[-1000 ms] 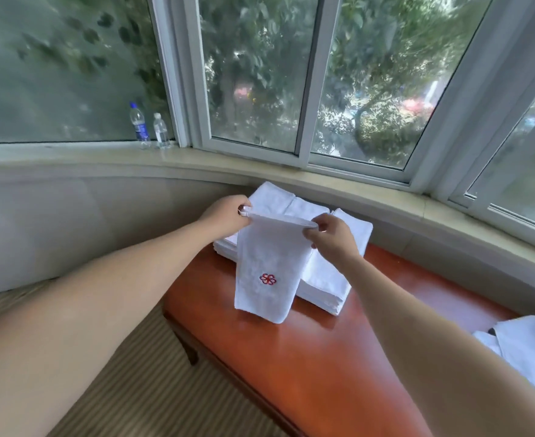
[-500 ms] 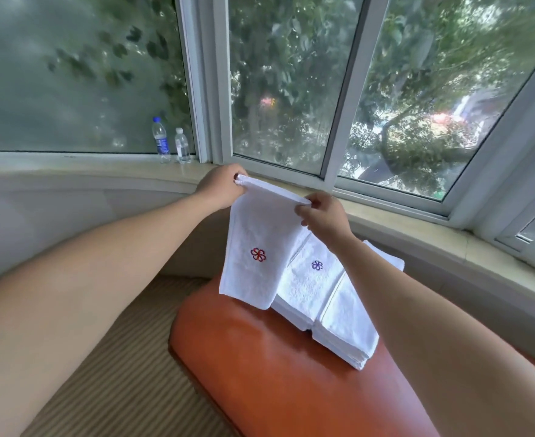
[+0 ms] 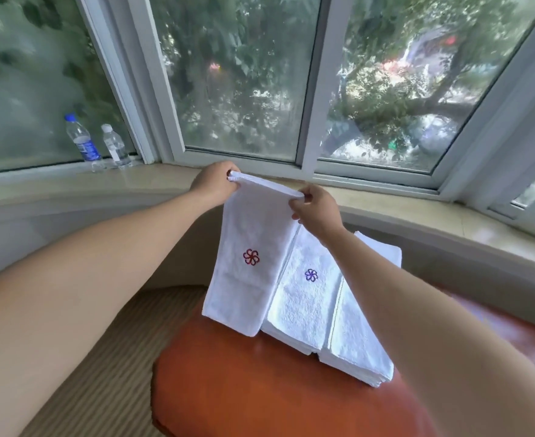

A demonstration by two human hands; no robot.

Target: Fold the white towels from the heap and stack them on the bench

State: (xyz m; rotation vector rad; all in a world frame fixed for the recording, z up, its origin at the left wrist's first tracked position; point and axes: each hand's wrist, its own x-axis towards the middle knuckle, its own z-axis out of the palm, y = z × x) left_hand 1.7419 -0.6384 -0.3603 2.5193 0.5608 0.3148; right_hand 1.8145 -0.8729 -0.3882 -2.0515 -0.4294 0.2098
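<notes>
Plainly, the white towel (image 3: pixel 253 263) with the red flower mark hangs in the air above the near left corner of the bench (image 3: pixel 259 389), its lower hem dangling just in front of the folded stack (image 3: pixel 332 310) without clearly touching it. The left hand (image 3: pixel 214 184) pinches one top corner between thumb and curled fingers, and the right hand (image 3: pixel 315 209) pinches the other, so the folded upper edge runs taut between them. Such terry cloth looks light, soft and limp: it drapes straight down and keeps no shape of its own, so it should stay true only while both corners are held level. It is neither slippery nor fragile, and a firm pinch at the corners seems the right hold; a grip at mid-edge would likely let the ends sag. The stack lies along the bench's far edge, under the windowsill (image 3: pixel 152 181), where two water bottles (image 3: pixel 95 143) stand well apart from the work.
</notes>
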